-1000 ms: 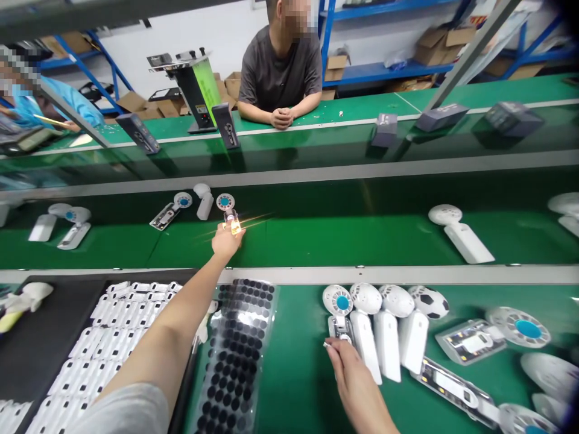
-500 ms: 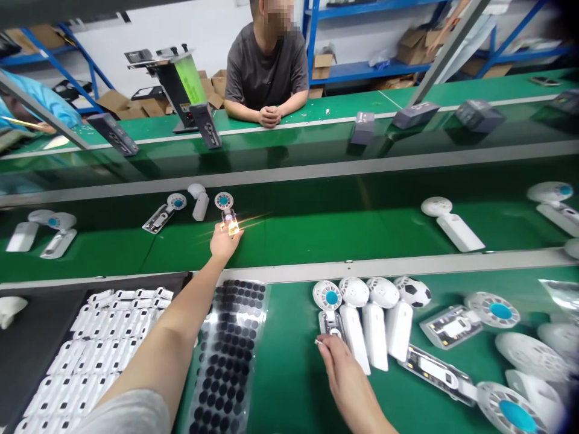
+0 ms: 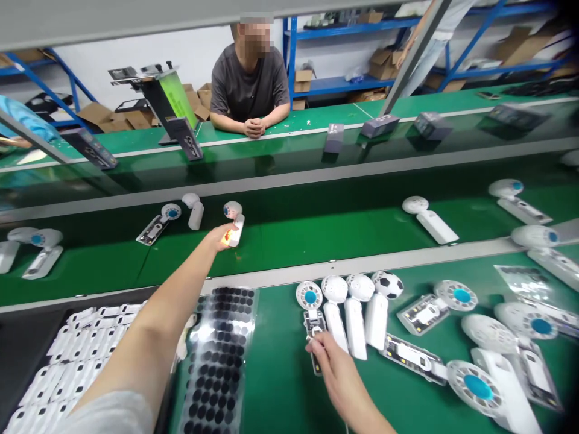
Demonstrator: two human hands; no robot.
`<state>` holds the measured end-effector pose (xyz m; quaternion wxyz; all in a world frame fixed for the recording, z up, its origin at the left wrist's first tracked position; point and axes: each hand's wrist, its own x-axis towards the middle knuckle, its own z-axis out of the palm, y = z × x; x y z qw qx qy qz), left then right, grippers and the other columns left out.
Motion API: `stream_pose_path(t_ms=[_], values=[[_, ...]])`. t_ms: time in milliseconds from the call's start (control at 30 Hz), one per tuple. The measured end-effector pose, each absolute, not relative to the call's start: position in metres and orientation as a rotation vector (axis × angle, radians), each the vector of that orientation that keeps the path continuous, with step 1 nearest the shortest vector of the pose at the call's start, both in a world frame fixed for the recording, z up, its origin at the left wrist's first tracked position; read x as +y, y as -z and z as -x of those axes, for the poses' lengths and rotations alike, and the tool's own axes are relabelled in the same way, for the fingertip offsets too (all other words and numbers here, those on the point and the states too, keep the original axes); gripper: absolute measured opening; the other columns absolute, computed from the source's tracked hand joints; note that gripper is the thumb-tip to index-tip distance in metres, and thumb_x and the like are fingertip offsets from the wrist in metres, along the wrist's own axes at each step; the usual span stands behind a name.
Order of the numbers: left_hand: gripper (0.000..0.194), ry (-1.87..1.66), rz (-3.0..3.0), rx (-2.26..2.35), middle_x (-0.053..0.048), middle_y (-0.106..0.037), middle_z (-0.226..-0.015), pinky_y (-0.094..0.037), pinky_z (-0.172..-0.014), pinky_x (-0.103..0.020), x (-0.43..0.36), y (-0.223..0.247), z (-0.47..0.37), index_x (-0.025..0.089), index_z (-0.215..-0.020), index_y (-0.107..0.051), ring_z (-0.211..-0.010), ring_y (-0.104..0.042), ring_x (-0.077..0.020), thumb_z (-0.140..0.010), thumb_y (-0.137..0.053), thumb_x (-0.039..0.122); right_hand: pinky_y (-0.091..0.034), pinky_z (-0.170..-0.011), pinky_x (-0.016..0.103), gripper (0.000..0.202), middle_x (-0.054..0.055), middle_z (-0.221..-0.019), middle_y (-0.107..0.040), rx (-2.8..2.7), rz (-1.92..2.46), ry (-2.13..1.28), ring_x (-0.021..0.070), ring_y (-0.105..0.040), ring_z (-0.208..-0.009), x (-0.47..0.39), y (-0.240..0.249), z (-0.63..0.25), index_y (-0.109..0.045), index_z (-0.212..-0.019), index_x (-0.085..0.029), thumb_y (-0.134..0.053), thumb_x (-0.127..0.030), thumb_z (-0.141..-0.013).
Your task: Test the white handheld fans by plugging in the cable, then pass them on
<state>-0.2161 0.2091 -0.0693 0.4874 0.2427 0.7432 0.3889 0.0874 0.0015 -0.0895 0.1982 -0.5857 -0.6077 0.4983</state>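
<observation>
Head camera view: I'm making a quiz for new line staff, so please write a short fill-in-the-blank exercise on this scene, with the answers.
1. The left hand holds a white device, and the surface below is coloured ____.
2. The right hand is at an open device, whose round hub is coloured ____.
3. In that row of four, the device with the soccer-ball pattern lies at the ____ end.
4. The clear sheet carries rows of round ____ dots.

Missing words: green; blue; right; black.
</observation>
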Motion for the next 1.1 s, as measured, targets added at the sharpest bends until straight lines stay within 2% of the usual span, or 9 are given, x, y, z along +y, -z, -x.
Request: stream_pose_path(t_ms=[100,167,267,400,500,600,733,833,1100], values=[[0.020,-0.843,-0.592,1.529,-0.012,-0.064,-0.086,-0.049,-0.055,-0.027,0.167,0.052,0.185,0.008,-0.092,-0.061,-0.072,-0.063,-0.0182,-0.074,-0.059,0.015,-0.033,-0.045,0.024,0.040,-0.005,-0.052,-0.040,-1.344,1.542,-1.599,0.0123,-0.040,-0.046,0.007,0.065,-0.090,-0.053,-0.079,-0.020,-0.036,-0.055,-0.087],[0.030,-0.825,-0.599,1.306,-0.012,-0.066,-0.092,-0.049,-0.058,-0.026,0.129,0.038,0.156,0.010,-0.096,-0.061,-0.076,-0.064,-0.0193,-0.066,-0.064,0.013,-0.024,-0.041,0.021,0.038,-0.009,-0.050,-0.029,-1.138,1.441,-1.720,0.0084,-0.028,-0.041,0.008,0.048,-0.089,-0.052,-0.082,-0.019,-0.044,-0.056,-0.083],[0.047,-0.817,-0.644,1.033,-0.007,-0.066,-0.091,-0.049,-0.063,-0.024,0.072,0.014,0.112,0.015,-0.101,-0.060,-0.075,-0.063,-0.0165,-0.056,-0.074,0.013,-0.016,-0.040,0.019,0.035,-0.009,-0.058,-0.032,-0.921,1.302,-1.813,0.0049,-0.020,-0.043,0.006,0.028,-0.088,-0.049,-0.082,-0.019,-0.060,-0.052,-0.075],[0.048,-0.778,-0.753,0.953,-0.005,-0.066,-0.087,-0.049,-0.058,-0.023,0.018,-0.017,0.074,0.018,-0.107,-0.057,-0.067,-0.061,-0.0137,-0.062,-0.075,0.020,-0.017,-0.039,0.018,0.046,-0.002,-0.079,-0.047,-0.826,1.169,-1.780,0.0041,-0.028,-0.048,-0.004,0.007,-0.090,-0.052,-0.096,-0.020,-0.071,-0.047,-0.064],[0.050,-0.697,-0.732,0.915,-0.007,-0.065,-0.093,-0.051,-0.055,-0.026,-0.005,-0.031,0.061,0.019,-0.112,-0.053,-0.065,-0.061,-0.0148,-0.066,-0.070,0.022,-0.026,-0.042,0.019,0.045,-0.001,-0.080,-0.053,-0.877,1.110,-1.749,0.0059,-0.039,-0.051,-0.012,-0.007,-0.095,-0.055,-0.098,-0.019,-0.070,-0.045,-0.064],[0.049,-0.664,-0.681,0.857,-0.007,-0.064,-0.092,-0.054,-0.058,-0.032,-0.020,-0.041,0.055,0.020,-0.115,-0.051,-0.069,-0.063,-0.0183,-0.068,-0.065,0.022,-0.034,-0.046,0.020,0.035,-0.002,-0.073,-0.054,-0.929,1.061,-1.732,0.0082,-0.045,-0.054,-0.022,-0.019,-0.100,-0.056,-0.092,-0.018,-0.068,-0.041,-0.068],[0.042,-0.682,-0.712,0.848,-0.005,-0.064,-0.082,-0.054,-0.057,-0.032,-0.036,-0.050,0.051,0.020,-0.112,-0.053,-0.065,-0.063,-0.0184,-0.071,-0.062,0.027,-0.043,-0.057,0.023,0.028,-0.001,-0.081,-0.058,-0.973,0.995,-1.679,0.0104,-0.053,-0.066,-0.039,-0.032,-0.104,-0.056,-0.096,-0.020,-0.067,-0.033,-0.073],[0.041,-0.704,-0.736,0.866,-0.003,-0.063,-0.074,-0.051,-0.051,-0.029,-0.048,-0.052,0.048,0.019,-0.109,-0.053,-0.055,-0.061,-0.0164,-0.070,-0.063,0.031,-0.044,-0.056,0.023,0.026,0.000,-0.080,-0.058,-1.006,0.993,-1.651,0.0102,-0.052,-0.065,-0.050,-0.038,-0.104,-0.056,-0.094,-0.019,-0.067,-0.031,-0.073],[0.036,-0.743,-0.741,0.760,-0.003,-0.063,-0.077,-0.053,-0.054,-0.029,-0.063,-0.056,0.047,0.018,-0.108,-0.052,-0.061,-0.061,-0.0157,-0.074,-0.060,0.027,-0.047,-0.063,0.027,0.029,0.002,-0.085,-0.061,-1.003,0.944,-1.656,0.0136,-0.056,-0.072,-0.064,-0.048,-0.105,-0.057,-0.093,-0.019,-0.069,-0.032,-0.071]])
